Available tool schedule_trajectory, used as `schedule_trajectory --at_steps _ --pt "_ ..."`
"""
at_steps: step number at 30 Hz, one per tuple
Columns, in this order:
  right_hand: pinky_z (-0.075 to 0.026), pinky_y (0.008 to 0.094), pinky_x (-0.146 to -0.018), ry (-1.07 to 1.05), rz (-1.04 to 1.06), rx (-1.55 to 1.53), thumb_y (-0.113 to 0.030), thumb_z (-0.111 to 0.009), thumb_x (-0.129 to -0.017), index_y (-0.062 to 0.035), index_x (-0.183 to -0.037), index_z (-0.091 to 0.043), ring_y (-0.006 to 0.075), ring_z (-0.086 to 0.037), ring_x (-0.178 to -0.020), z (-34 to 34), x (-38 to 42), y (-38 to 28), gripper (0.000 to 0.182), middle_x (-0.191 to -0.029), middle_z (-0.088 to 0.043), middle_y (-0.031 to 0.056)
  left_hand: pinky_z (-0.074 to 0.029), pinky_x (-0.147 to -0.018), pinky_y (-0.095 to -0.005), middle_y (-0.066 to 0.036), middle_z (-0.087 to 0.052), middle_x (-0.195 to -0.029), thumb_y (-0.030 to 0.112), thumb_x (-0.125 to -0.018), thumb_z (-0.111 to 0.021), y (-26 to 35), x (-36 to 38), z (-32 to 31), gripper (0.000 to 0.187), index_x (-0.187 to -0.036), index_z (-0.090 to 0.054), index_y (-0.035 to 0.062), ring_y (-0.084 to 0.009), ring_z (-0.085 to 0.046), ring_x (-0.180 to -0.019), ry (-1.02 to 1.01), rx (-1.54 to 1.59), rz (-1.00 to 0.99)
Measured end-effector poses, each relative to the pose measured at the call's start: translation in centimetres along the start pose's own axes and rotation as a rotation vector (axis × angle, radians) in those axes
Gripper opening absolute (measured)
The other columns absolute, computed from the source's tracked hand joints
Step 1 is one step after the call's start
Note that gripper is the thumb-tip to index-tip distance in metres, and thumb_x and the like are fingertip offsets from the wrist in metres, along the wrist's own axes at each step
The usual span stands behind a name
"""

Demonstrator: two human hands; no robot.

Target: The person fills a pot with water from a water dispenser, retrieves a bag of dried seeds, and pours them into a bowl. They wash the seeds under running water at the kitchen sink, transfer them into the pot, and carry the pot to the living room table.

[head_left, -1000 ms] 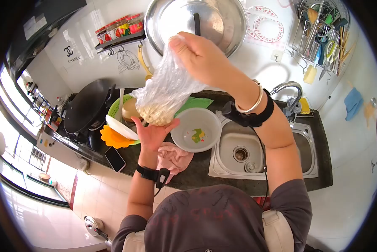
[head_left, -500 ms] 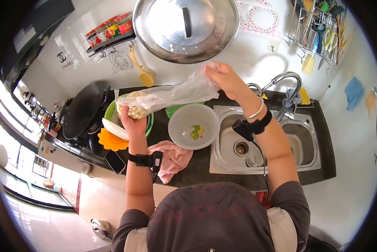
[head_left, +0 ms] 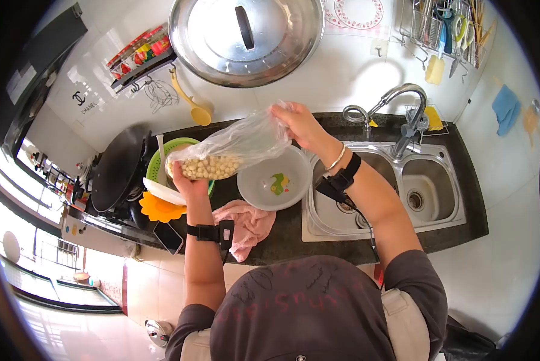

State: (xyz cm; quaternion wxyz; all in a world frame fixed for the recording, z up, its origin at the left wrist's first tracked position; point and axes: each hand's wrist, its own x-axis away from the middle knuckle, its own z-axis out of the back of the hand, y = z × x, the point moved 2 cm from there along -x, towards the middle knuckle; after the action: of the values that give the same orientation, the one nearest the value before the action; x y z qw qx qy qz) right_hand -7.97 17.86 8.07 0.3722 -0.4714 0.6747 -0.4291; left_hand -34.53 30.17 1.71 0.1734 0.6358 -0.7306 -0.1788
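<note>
L hand (head_left: 187, 182) gripping filled bag (head_left: 237, 143), R hand (head_left: 293, 120) pinching slack end, long axis slanting up-R

A stretched plastic bag (head_left: 246, 144) spans the air between my left fingers (head_left: 178, 172) and my right fingers (head_left: 285, 113), overhanging the white bowl's (head_left: 259, 186) far left rim. Room to descend lies over the bowl's near right side. From the right, a lane crosses the sink (head_left: 318, 222), short of the faucet (head_left: 402, 144) at its far edge. A pink towel (head_left: 246, 227) bunches near-left; a green basket (head_left: 156, 165) blocks the left.
</note>
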Motion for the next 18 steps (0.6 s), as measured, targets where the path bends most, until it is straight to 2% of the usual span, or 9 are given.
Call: schedule_trajectory --at_steps 7,9,12,16,18 --pt "-0.052 0.0302 -0.061 -0.149 0.078 -0.070 -0.021 -0.056 -0.090 -0.0035 -0.097 -0.057 0.0104 -0.058 -0.073 -2.7 -0.7 -2.1 0.019 -0.086 -0.059 0.0011 -0.034 -0.101 -0.0524 -0.013 -0.046 -0.131 0.039 -0.091 -0.040 -0.1 1.3 -0.1 0.052 -0.131 -0.039 0.0067 -0.0336 -0.043 -0.121 -0.047 0.049 0.018" --pt "-0.048 0.0263 -0.060 -0.180 0.228 -0.197 -0.018 -0.057 -0.089 -0.0007 -0.096 -0.057 0.0102 -0.057 -0.070 -5.1 -0.3 -4.1 0.018 -0.082 -0.059 0.0033 -0.032 -0.102 -0.0535 -0.014 -0.044 -0.133 0.045 -0.091 -0.036 -0.6 2.1 -0.3 0.057 -0.134 -0.036 0.0071 -0.0352 -0.041 -0.123 -0.134 -0.043 0.160" --pt "-0.048 0.0265 -0.062 -0.167 0.316 -0.140 -0.017 -0.056 -0.089 0.0002 -0.096 -0.057 0.0102 -0.057 -0.072 -7.5 0.7 -6.3 0.018 -0.082 -0.059 0.0037 -0.029 -0.103 -0.0541 -0.014 -0.040 -0.136 0.051 -0.091 -0.033 -1.0 3.6 -1.5 0.063 -0.137 -0.032 0.0077 -0.0361 -0.038 -0.125 -0.206 -0.066 0.222" --pt "-0.047 0.0260 -0.062 -0.143 0.357 -0.036 -0.017 -0.056 -0.089 -0.0001 -0.095 -0.057 0.0094 -0.056 -0.072 -6.5 0.0 -4.5 0.018 -0.082 -0.059 0.0033 -0.026 -0.105 -0.0553 -0.015 -0.035 -0.140 0.050 -0.093 -0.028 -0.3 3.8 -1.9 0.062 -0.139 -0.029 0.0086 -0.0376 -0.034 -0.128 -0.213 0.074 0.212" --pt "-0.049 0.0254 -0.066 -0.098 0.285 -0.005 -0.016 -0.055 -0.090 -0.0019 -0.097 -0.057 0.0101 -0.057 -0.072 -4.4 -0.1 -2.9 0.016 -0.084 -0.058 0.0016 -0.022 -0.107 -0.0548 -0.015 -0.034 -0.141 0.052 -0.093 -0.025 0.1 3.4 -1.7 0.064 -0.139 -0.029 0.0080 -0.0373 -0.030 -0.130 -0.195 0.126 0.167"
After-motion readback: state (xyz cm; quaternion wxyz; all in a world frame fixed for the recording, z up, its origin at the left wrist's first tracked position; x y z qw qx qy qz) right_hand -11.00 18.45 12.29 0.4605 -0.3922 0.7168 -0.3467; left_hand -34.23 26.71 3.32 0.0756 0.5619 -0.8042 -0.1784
